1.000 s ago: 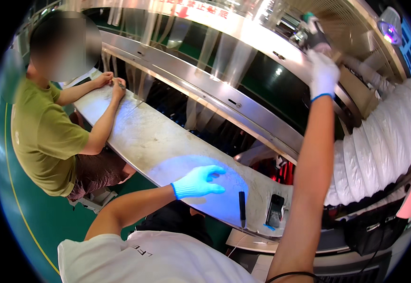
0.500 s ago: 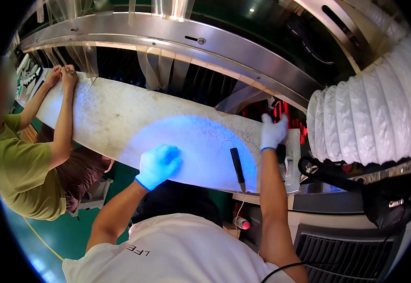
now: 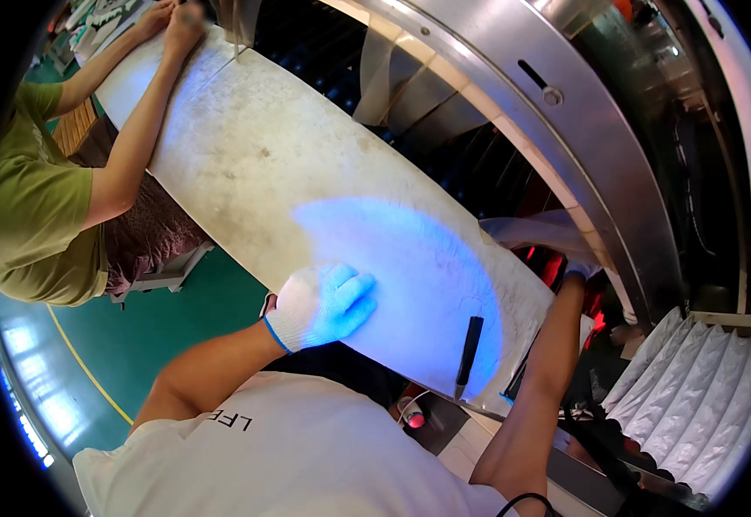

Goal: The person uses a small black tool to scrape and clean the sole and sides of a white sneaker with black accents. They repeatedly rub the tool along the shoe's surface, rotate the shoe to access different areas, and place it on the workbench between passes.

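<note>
My left hand (image 3: 324,303), in a white knitted glove tinted blue by the light, rests on the near edge of the pale worktop (image 3: 255,129). Its fingers are loosely bent and apart, and nothing shows in them. My right arm reaches forward past the worktop's right end. Only a sliver of my gloved right hand (image 3: 581,270) shows beside a clear plastic strip (image 3: 539,229) and a red glow; its fingers are hidden. Between my arms lies a black-handled tool (image 3: 470,351) with a narrow tip, pointing toward the near edge.
A co-worker's bare hands (image 3: 181,26) meet at the worktop's far left. A curved metal housing (image 3: 556,95) with hanging clear strips runs along the back. At the right is a white ribbed duct (image 3: 694,405). A red-capped container (image 3: 412,414) stands below the near edge.
The view has turned, tilting the worktop and shifting the duct lower right. My right hand has gone from above the worktop's right end to under the strips. My left hand stays at the near edge.
</note>
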Tool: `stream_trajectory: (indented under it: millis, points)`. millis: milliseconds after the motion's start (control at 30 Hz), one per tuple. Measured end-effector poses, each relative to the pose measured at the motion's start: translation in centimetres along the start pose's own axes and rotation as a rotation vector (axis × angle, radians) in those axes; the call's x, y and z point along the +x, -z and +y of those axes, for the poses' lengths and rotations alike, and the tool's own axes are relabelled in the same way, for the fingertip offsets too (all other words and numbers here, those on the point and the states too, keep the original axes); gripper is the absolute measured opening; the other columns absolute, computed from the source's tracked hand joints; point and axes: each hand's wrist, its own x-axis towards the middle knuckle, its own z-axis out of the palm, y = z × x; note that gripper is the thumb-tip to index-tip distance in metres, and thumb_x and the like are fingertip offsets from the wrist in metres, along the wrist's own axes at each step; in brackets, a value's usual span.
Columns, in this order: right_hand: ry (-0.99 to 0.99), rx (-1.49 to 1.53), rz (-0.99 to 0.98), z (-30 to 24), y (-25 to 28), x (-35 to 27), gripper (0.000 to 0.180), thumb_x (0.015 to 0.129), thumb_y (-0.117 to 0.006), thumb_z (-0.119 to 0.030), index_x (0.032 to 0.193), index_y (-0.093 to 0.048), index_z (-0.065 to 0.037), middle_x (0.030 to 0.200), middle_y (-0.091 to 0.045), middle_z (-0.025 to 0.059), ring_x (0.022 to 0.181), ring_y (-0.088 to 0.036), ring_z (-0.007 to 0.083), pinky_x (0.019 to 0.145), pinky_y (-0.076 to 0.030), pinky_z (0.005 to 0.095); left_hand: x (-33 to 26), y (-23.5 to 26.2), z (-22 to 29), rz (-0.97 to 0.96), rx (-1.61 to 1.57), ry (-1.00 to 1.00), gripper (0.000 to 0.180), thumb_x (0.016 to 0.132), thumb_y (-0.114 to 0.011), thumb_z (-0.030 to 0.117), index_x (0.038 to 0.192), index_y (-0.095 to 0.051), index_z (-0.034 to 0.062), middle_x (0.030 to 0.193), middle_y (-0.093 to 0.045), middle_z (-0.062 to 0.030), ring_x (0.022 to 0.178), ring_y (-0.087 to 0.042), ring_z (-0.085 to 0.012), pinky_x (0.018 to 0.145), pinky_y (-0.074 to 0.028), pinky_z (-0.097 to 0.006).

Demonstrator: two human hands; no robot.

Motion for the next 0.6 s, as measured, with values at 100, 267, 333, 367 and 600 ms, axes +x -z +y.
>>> stream_trajectory:
  millis: [100,267,333,367,600]
  points:
    - [-0.54,1.137,0.002,-3.9,9.4,-3.4,0.055,0.104,-0.067,-0.044,0.143,-0.071,-0.007,0.144,-0.072,0.0129,0.132,-0.069,0.0294,0.115,-0.053,0.0434,-0.4,-0.7,-0.2,-0.018,0.034,0.004,0.024,0.088,-0.084,0.029,0.107,-0.077,0.0143,0.084,-0.067,-0.0104,0.073,-0.071,-0.0339,0.061,-0.057,-0.049]
    - [-0.799,2.041,-0.087,-10.5,25.8,-12.7,0.048,0.1,-0.079,-0.028,0.137,-0.071,0.002,0.136,-0.074,0.0157,0.123,-0.072,0.0276,0.106,-0.058,0.0412,-0.7,-0.5,-0.3,-0.023,0.03,0.04,0.023,0.092,-0.079,0.031,0.105,-0.073,0.013,0.088,-0.067,-0.0111,0.075,-0.071,-0.0367,0.065,-0.059,-0.051]
    - [-0.784,2.124,-0.078,-12.3,29.7,-18.5,0.047,0.1,-0.08,-0.024,0.137,-0.07,0.004,0.132,-0.074,0.0165,0.122,-0.072,0.0272,0.105,-0.058,0.0408,-0.3,-0.8,-0.5,-0.116,0.047,0.099,0.037,0.087,-0.085,0.028,0.12,-0.077,0.0137,0.104,-0.076,-0.013,0.091,-0.077,-0.0358,0.077,-0.064,-0.047]
    - [-0.745,2.167,-0.07,-13.8,31.6,-20.9,0.047,0.101,-0.078,-0.023,0.138,-0.069,0.004,0.131,-0.074,0.0166,0.122,-0.072,0.0272,0.106,-0.058,0.0409,-0.2,-0.4,-0.4,-0.037,0.039,0.062,0.045,0.085,-0.085,0.026,0.127,-0.075,0.0131,0.115,-0.075,-0.0151,0.101,-0.076,-0.037,0.085,-0.063,-0.048]
    - [-0.453,2.16,-0.492,-17.5,38.9,-35.6,0.065,0.098,-0.079,-0.021,0.154,-0.061,0.005,0.152,-0.066,0.0167,0.138,-0.064,0.0311,0.124,-0.046,0.0453,1.6,4.4,4.3,0.061,0.265,-0.52,0.086,0.074,-0.087,0.019,0.156,-0.06,0.0105,0.162,-0.056,-0.0246,0.144,-0.059,-0.0476,0.118,-0.051,-0.055]
